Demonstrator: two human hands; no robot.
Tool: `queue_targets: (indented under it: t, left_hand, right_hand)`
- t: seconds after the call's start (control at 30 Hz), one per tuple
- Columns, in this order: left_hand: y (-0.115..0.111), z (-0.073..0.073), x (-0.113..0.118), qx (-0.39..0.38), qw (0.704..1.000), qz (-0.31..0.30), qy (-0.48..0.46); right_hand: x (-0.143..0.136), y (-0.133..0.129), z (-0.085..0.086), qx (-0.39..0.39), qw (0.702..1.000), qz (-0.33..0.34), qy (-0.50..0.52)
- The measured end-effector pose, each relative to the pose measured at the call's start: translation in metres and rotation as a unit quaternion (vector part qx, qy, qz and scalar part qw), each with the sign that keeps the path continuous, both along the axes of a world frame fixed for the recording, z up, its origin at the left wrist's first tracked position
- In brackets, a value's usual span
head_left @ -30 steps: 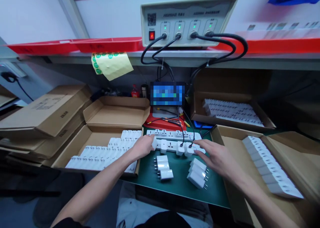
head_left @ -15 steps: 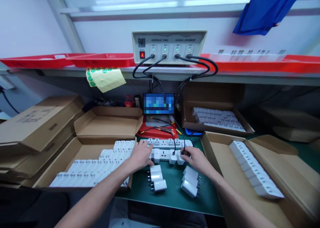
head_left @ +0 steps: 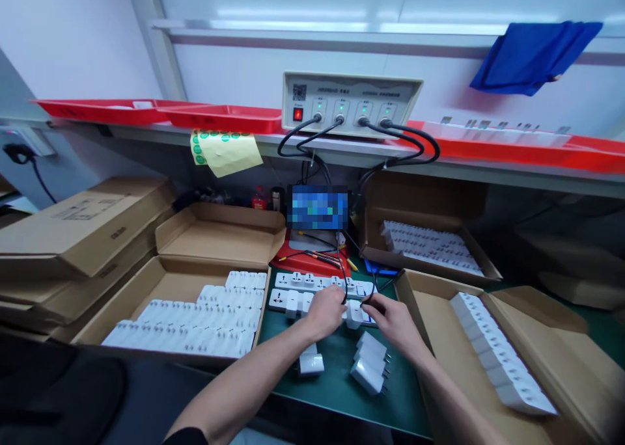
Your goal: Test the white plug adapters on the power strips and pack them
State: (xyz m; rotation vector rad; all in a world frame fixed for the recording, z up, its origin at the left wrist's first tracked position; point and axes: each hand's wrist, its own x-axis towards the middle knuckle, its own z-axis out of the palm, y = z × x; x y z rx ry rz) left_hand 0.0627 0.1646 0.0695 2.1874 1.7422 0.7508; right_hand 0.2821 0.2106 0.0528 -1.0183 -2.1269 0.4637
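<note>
hands, two, bare, slightly apart. left hand [head_left: 325, 315]: fingertips at the near cable [head_left: 340, 263]; whether clamped, cannot tell. right hand [head_left: 394, 321]: thumb and finger pinched on the end of the right-hand cable [head_left: 375, 283], just above a white charger [head_left: 355, 316]. charger's place: front power strip [head_left: 278, 299], between the hands. loose chargers [head_left: 370, 365]: nearer the body. handling, as judged: connector gripped, cord slack, pull straight, charger steadied suited best.
</note>
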Motion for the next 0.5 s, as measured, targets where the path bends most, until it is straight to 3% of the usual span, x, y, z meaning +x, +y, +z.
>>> queue_targets:
  t: [0.17, 0.27, 0.37, 0.5]
  left_hand:
    - [-0.006, 0.013, -0.016, 0.023, 1.0, -0.008, -0.012]
    - [-0.02, 0.027, -0.052, 0.058, 0.998, 0.01, -0.026]
    - [-0.037, 0.037, -0.096, 0.04, 0.997, 0.052, -0.046]
    - [-0.049, 0.037, -0.134, -0.003, 0.994, 0.075, -0.077]
  right_hand:
    - [-0.017, -0.002, 0.013, -0.021, 0.999, 0.028, 0.01]
    - [-0.04, -0.005, 0.019, -0.039, 0.997, 0.062, 0.021]
    - [-0.069, -0.01, 0.021, -0.067, 0.992, 0.109, 0.024]
    - [-0.104, -0.014, 0.019, -0.084, 0.988, 0.133, 0.002]
